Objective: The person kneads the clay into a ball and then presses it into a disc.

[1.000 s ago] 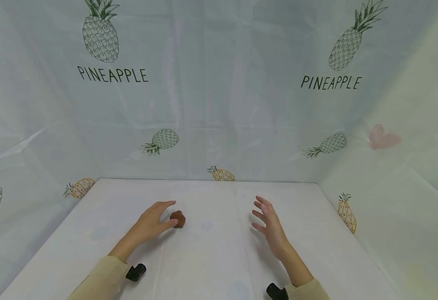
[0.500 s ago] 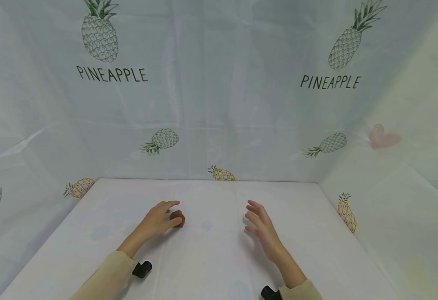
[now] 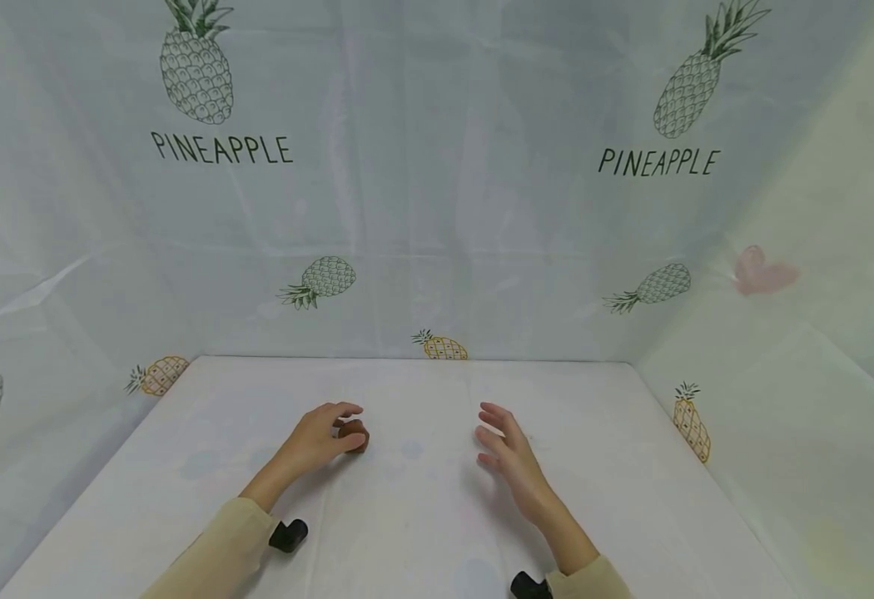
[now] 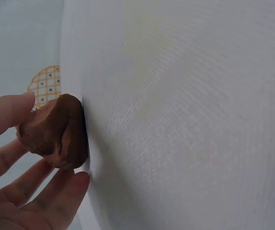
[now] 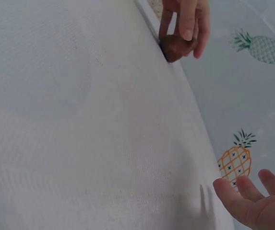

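A small brown, faceted lump [image 3: 355, 427], like clay or stone, rests on the white-covered table left of centre. My left hand [image 3: 317, 439] has its thumb and fingers curled round it. In the left wrist view the thumb lies along one side of the lump [image 4: 60, 136] and the fingers reach round the other, partly behind it. Seen from the right wrist, the left thumb overlaps the lump's upper part [image 5: 178, 48]. To the right, my right hand [image 3: 519, 466] hovers over the table with loosely bent, spread fingers and holds nothing.
The white table [image 3: 422, 532] ends at a back edge against a hanging sheet [image 3: 437, 191] printed with pineapples. Similar sheeting closes in both sides. A small black device [image 3: 289, 536] sits at the left cuff, another black device [image 3: 530, 586] at the right.
My left hand has moved slightly right and drawn its thumb and fingers in round the brown lump, which stays in place. The right hand has shifted left, toward the middle.
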Motion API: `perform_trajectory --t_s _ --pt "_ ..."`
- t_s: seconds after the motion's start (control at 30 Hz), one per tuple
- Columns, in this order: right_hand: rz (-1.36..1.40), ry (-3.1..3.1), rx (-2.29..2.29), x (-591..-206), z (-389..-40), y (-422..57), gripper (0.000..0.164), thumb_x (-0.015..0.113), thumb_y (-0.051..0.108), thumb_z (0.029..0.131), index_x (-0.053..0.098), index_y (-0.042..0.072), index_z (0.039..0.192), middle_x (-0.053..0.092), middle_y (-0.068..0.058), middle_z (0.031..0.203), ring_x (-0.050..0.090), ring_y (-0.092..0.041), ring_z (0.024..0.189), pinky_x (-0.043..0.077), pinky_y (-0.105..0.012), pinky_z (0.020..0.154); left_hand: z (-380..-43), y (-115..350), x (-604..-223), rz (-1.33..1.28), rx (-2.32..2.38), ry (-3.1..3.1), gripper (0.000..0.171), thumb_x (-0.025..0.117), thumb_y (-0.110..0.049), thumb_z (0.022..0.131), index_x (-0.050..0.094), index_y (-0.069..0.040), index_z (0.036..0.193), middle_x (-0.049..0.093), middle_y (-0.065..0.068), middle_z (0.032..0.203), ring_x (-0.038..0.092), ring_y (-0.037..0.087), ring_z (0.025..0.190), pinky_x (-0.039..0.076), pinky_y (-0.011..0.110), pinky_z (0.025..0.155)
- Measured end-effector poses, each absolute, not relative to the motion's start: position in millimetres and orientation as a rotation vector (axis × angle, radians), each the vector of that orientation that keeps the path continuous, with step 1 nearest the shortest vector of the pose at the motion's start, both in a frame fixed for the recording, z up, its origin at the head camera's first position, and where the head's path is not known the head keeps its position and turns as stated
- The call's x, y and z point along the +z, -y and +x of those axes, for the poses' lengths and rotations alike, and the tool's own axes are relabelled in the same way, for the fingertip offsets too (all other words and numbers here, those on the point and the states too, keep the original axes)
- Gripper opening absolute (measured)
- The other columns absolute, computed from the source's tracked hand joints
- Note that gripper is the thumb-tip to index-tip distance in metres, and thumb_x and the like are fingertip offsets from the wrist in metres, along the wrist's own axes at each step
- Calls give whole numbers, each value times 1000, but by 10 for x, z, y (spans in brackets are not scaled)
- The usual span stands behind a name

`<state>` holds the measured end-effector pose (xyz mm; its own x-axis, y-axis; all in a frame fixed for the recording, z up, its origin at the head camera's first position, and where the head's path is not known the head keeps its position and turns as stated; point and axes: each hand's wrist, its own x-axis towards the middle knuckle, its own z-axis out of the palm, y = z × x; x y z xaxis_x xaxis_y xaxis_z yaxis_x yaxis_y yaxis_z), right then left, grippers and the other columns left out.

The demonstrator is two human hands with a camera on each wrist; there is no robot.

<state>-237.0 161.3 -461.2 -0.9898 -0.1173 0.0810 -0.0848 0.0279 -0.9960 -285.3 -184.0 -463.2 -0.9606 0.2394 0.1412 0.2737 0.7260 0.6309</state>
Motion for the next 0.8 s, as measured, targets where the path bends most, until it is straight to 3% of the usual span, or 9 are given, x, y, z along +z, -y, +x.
perform_trajectory --t_s 0.37,0.8 --pt "-223 -2256 -2155 -4665 -2401 -1542 61 68 28 104 44 13 158 42 -20 163 52 -38 142 51 -56 111 -2878 1830 -4654 -374 -1138 2874 39 81 -24 97 72 -12 132 72 7 127 66 32 120 53 55 101" --pt "-241 -2286 -2086 -4677 -2375 -1506 68 72 27 101 41 12 160 41 -20 164 46 -43 147 54 -53 108 -2887 1821 -4677 -329 -1198 2853 31 80 -17 96 75 -12 126 74 5 123 64 34 126 50 57 107"
